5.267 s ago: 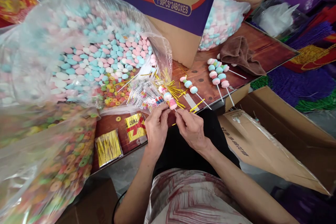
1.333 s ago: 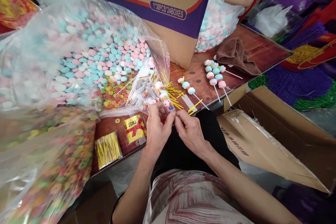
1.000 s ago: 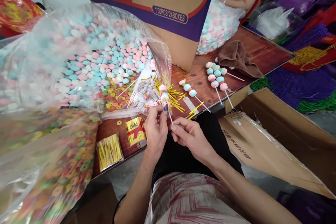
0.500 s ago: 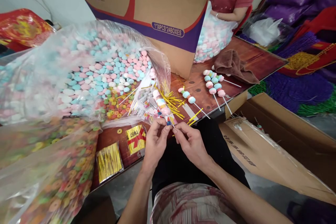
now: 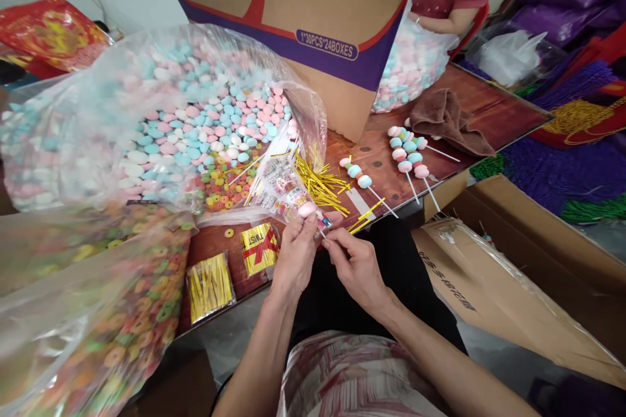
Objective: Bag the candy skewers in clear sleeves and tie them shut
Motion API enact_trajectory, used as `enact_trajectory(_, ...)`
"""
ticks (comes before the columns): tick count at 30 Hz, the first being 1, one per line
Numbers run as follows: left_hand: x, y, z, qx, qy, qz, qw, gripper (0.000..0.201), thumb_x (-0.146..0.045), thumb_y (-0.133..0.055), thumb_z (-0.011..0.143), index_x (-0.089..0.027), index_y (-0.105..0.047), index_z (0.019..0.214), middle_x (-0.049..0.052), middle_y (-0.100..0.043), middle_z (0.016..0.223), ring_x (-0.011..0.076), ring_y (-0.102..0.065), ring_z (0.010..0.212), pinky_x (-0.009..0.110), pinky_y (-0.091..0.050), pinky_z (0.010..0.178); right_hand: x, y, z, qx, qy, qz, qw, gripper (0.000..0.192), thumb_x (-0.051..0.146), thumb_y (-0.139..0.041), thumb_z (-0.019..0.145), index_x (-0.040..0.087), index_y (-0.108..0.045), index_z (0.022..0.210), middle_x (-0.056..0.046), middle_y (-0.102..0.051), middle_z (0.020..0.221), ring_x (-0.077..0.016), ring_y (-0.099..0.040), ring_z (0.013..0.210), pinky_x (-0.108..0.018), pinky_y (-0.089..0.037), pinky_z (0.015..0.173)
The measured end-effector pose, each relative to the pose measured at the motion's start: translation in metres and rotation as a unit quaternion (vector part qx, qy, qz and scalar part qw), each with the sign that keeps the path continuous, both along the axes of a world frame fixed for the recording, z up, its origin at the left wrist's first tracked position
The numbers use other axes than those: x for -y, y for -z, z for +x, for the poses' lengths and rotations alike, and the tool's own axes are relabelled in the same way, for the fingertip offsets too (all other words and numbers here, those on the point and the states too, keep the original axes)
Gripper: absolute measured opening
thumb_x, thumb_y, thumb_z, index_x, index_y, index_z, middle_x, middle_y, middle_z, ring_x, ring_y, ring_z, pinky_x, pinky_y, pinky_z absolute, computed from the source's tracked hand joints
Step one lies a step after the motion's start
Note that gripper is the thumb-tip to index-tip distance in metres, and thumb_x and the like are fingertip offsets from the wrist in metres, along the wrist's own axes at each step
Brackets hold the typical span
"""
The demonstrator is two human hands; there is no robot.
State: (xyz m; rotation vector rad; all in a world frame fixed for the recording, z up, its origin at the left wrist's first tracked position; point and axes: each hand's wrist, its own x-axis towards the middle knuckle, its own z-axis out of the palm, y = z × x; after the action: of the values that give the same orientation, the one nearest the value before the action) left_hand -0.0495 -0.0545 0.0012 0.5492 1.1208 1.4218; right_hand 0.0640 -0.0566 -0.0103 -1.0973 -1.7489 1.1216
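At nine o'clock a clear bag of ring-shaped sweets (image 5: pixel 98 313) sags off the counter (image 5: pixel 489 101), and above it, toward ten o'clock, a bigger bag of pink, blue and white sweets (image 5: pixel 186 124) lies open. On the counter's near edge, at about seven o'clock from the hands, sit two packets of gold twist ties (image 5: pixel 211 278), with a loose heap of gold ties (image 5: pixel 320 182) just beyond the hands at twelve o'clock. The left hand (image 5: pixel 293 254) is closed in a pinch around the lower end of a sweet skewer in a printed clear sleeve (image 5: pixel 298 199), which slants up toward eleven o'clock over the counter edge. The right hand (image 5: pixel 357 264) is touching it from three o'clock, with thumb and forefinger nipped together at the sleeve's mouth on the stick; whether a tie is between them cannot be told. Judging by this, the skewer is sleeved and its closing is under way but not finished. At one o'clock one bare skewer (image 5: pixel 362 177) and, further right, a small bunch of bare skewers (image 5: pixel 408 153) lie unwrapped, so more work seems to be waiting. Beyond them lie a brown cloth (image 5: pixel 447 117) and, at four o'clock, an open carton (image 5: pixel 528 254). Another person's arm (image 5: pixel 443 19) rests at one o'clock behind a big box (image 5: pixel 303 6).
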Motion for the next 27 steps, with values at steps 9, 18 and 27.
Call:
enact_trajectory(9, 0.006, -0.004, -0.004, 0.027, -0.002, 0.029, 0.999, 0.034, -0.044, -0.073, 0.080, -0.012, -0.078, 0.092, 0.012, -0.075, 0.093, 0.0222, -0.068, 0.090, 0.033, -0.052, 0.084, -0.007, -0.006, -0.007, -0.084, -0.028, -0.115, 0.989, 0.022, 0.034, -0.052, 0.095, 0.020, -0.054, 0.078, 0.006, -0.046, 0.062, -0.0086, -0.040, 0.055, -0.022, -0.034, 0.054)
enact_trajectory(18, 0.028, -0.013, -0.032, 0.069, 0.014, 0.049, 0.996, 0.030, -0.034, -0.078, 0.076, -0.018, -0.073, 0.101, 0.008, -0.070, 0.082, 0.0191, -0.065, 0.074, 0.031, -0.057, 0.065, 0.000, -0.028, -0.038, -0.359, -0.059, -0.423, 0.830, 0.035, 0.043, -0.063, 0.085, 0.018, -0.052, 0.063, 0.011, -0.035, 0.042, -0.0031, -0.019, 0.035, -0.021, -0.018, 0.039)
enact_trajectory(27, 0.021, -0.017, -0.026, 0.080, -0.018, 0.092, 0.992, 0.016, -0.027, -0.075, 0.081, -0.014, -0.066, 0.082, -0.002, -0.044, 0.061, 0.0077, -0.045, 0.057, 0.019, -0.045, 0.053, -0.021, -0.029, 0.005, 0.111, -0.200, -0.075, 0.971, 0.032, 0.029, -0.047, 0.097, 0.017, -0.063, 0.072, -0.001, -0.064, 0.068, -0.0103, -0.054, 0.059, -0.022, -0.036, 0.058)
